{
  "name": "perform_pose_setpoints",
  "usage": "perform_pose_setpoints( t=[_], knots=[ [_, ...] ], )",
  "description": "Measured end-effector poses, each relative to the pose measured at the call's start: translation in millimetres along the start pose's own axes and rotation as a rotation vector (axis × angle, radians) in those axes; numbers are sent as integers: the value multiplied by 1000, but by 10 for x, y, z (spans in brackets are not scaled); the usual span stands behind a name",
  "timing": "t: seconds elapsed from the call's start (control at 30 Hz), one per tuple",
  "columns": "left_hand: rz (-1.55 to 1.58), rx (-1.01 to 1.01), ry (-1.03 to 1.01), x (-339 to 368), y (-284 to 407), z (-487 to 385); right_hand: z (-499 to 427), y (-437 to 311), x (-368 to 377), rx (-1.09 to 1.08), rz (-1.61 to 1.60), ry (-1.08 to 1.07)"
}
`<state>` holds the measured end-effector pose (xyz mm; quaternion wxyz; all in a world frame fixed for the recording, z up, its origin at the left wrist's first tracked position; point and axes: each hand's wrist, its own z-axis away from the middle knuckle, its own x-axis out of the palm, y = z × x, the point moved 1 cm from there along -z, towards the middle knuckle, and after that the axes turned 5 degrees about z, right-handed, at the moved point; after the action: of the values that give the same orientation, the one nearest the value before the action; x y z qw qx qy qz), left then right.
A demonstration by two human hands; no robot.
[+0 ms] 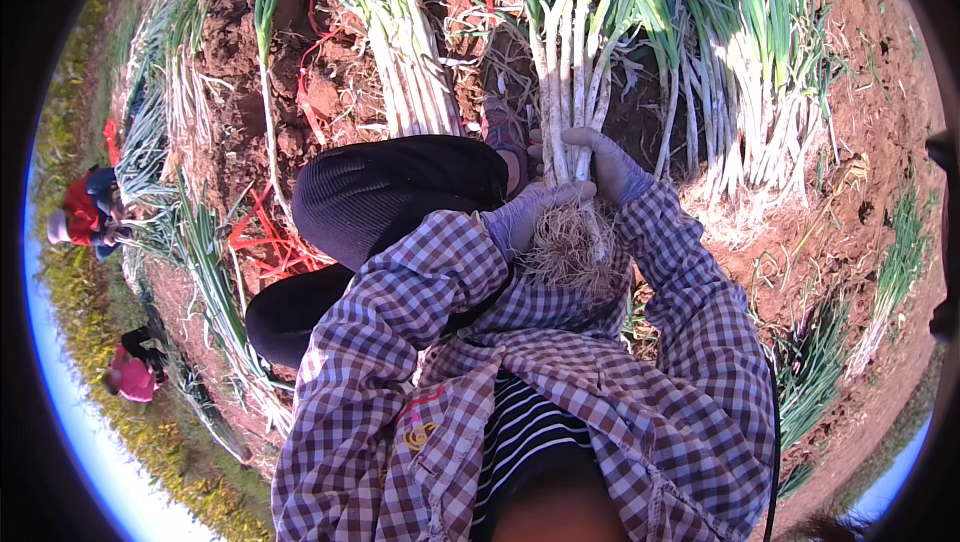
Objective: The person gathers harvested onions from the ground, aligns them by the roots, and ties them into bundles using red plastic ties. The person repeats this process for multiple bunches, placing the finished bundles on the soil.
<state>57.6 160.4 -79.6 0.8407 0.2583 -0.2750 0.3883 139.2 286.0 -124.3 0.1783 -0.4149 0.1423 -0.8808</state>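
A bunch of long green onions (pixel 568 84) stands upright before my lap, white stalks below and green leaves above. My left hand (pixel 529 216), in a pale purple glove, grips the bunch low down, just above its stringy roots (pixel 570 246). Slightly higher, my right hand (pixel 611 163), gloved alike, wraps the stalks from the right side. Some of its fingers are hidden behind the stalks. Beyond my knee (pixel 397 182) is another bundle of green onions (pixel 405 69), its lower end hidden by the leg.
A large pile of green onions (pixel 750 99) lies on the reddish soil (pixel 892 54) at right. Red plastic strips (pixel 277 242) lie at left beside a single onion stalk (pixel 266 107). More onions (pixel 217 302) line the left. Two people (pixel 86 208) are farther off at left.
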Motion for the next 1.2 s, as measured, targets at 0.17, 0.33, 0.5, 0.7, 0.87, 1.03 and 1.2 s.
perform_pose_setpoints(
  t=[0.17, 0.33, 0.5, 0.7, 0.87, 1.03, 1.2],
  knots=[
    [164, -18, -133, -97, -43, 7, 384, 6, 110, -58, 189, 176],
    [-110, 213, -291, -257, -2, 49, 508, -1, -413, -59, 37, 137],
    [-393, 362, -314, -377, -71, 11, 321, 114, -86, -226, -74, 76],
    [33, 105, 10, -241, -57, 64, -101, 199, 39, -259, 69, 112],
    [196, 12, 76, -192, -47, 27, -193, 252, -184, -312, 347, 243],
    [90, 145, -116, -388, -138, -40, -269, 307, -257, -401, 399, 219],
    [44, 144, 83, -193, -85, -61, -377, 394, -308, -431, 349, 175]
  ],
)
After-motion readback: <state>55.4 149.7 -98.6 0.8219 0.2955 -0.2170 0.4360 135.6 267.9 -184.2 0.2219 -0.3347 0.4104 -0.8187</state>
